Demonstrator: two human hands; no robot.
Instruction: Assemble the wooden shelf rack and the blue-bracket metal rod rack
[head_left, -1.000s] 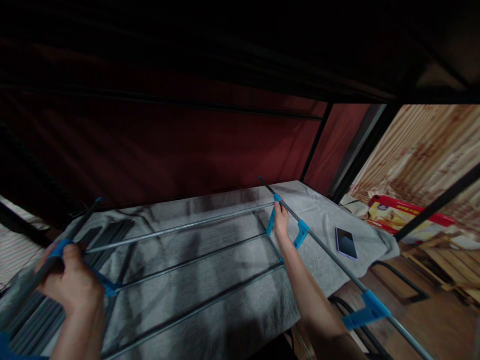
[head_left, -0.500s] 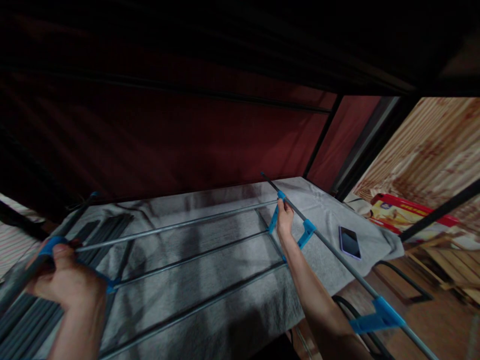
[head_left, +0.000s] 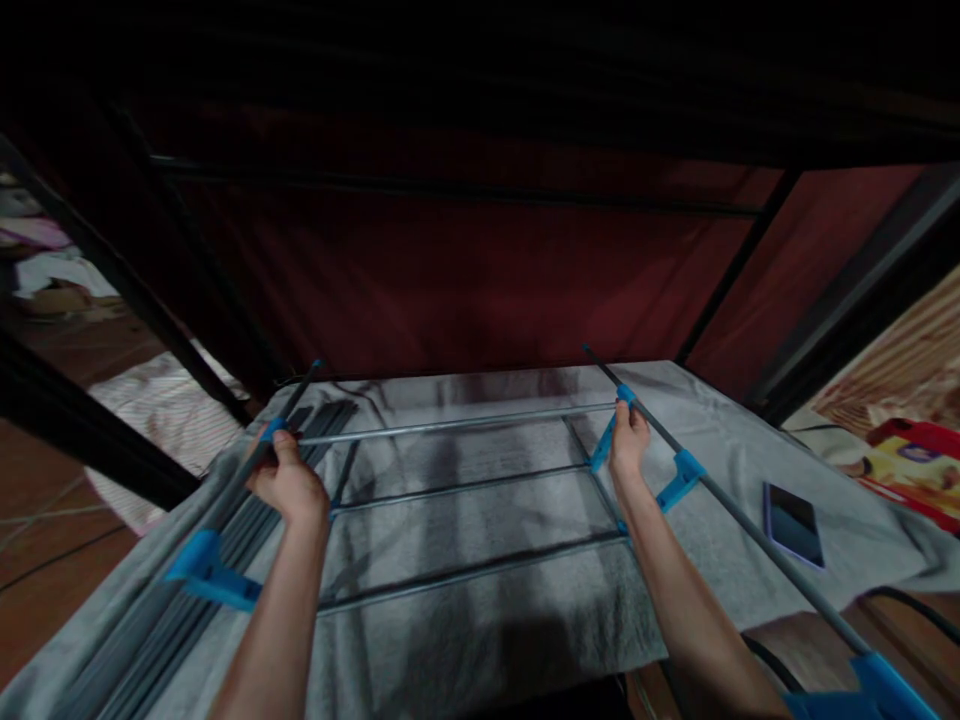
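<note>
My left hand (head_left: pixel 289 480) is closed around a blue connector (head_left: pixel 274 430) on the left long pole. My right hand (head_left: pixel 628 438) grips the blue connector (head_left: pixel 625 394) on the right long pole (head_left: pixel 739 515). A thin grey rod (head_left: pixel 465 424) spans between the two connectors. Below it, more crossbars (head_left: pixel 472 575) join the frame over the grey cloth. Lower on the left pole sits a blue bracket (head_left: pixel 214 575); another blue bracket (head_left: pixel 681 480) is on the right pole, near my right wrist.
Several loose grey tubes (head_left: pixel 187 600) lie on the left of the grey cloth (head_left: pixel 525 620). A phone (head_left: pixel 793 524) rests at the right. Dark metal posts (head_left: pixel 735 270) and a red panel (head_left: pixel 480 290) stand behind. A red and yellow box (head_left: pixel 919 465) is at far right.
The view has swung left, so everything sits further right. More of the left pole and its lower bracket shows. Both hands keep hold of their connectors.
</note>
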